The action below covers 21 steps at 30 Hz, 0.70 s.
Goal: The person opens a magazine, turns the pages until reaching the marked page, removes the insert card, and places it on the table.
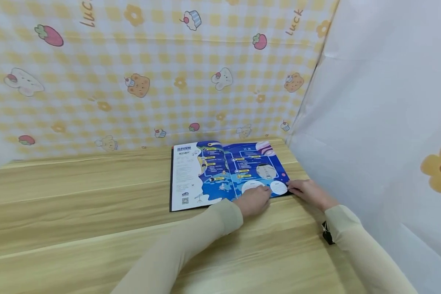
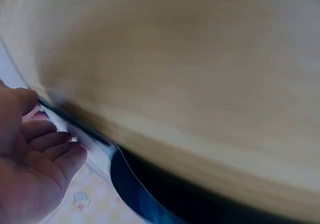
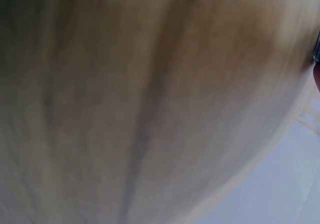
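An open book (image 1: pixel 213 175) with blue printed pages and a dark cover lies on the table near its back right. My right hand (image 1: pixel 310 192) pinches the lower right corner of the right-hand page, where a bit of dark cover shows. Over the bottom edge of that same page rests my left hand (image 1: pixel 255 200), its fingers relaxed. In the left wrist view the left hand (image 2: pixel 37 159) is beside the book's edge (image 2: pixel 150 199), fingers slightly bent. Just a fingertip (image 3: pixel 317 76) by the book's dark edge shows in the right wrist view.
The wooden table (image 1: pixel 77 204) extends left and toward me. A yellow checked cloth (image 1: pixel 161 61) hangs behind it, and a white cloth wall (image 1: pixel 375 122) stands close on the right. A small black object (image 1: pixel 328 233) is partly hidden by the right sleeve.
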Tool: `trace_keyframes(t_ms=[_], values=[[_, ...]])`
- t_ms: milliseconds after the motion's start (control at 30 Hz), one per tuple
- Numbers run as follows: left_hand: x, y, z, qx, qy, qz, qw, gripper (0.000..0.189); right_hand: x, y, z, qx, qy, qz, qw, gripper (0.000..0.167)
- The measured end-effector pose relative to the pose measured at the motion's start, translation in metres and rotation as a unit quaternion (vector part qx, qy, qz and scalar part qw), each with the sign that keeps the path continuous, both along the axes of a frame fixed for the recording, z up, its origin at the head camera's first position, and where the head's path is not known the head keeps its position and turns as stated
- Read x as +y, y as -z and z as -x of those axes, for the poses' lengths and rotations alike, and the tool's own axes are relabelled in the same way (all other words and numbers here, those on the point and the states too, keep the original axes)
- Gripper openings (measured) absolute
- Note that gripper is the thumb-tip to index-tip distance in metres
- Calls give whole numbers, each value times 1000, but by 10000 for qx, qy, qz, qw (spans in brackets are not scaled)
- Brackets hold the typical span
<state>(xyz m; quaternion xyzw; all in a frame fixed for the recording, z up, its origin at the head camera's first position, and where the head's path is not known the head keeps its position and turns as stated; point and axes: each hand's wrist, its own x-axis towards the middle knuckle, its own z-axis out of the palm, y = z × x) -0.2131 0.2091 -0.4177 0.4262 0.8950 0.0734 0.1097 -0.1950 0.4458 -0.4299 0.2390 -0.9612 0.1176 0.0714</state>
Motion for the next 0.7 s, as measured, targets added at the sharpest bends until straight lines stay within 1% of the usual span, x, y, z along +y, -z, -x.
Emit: trace_keyframes(t_ms=[100,200,300,400,600,700], values=[[15,5,1,186,-23,-30,9998,40,0,3,-2,8,57,115,9999,12],[27,7,1,394,-189,-51,9990,38,1,1,-2,23,89,179,9998,12],[32,11,0,618,-311,-87,9976,36,-1,2,-4,68,113,289,9995,11],[34,13,0,855,-337,-128,9957,35,0,2,-4,163,147,437,9988,12],[36,12,1,958,-278,-166,9949,32,0,1,-5,214,258,638,9974,14],[37,11,2,954,-260,-159,9950,34,-1,0,-6,298,261,699,9968,13]])
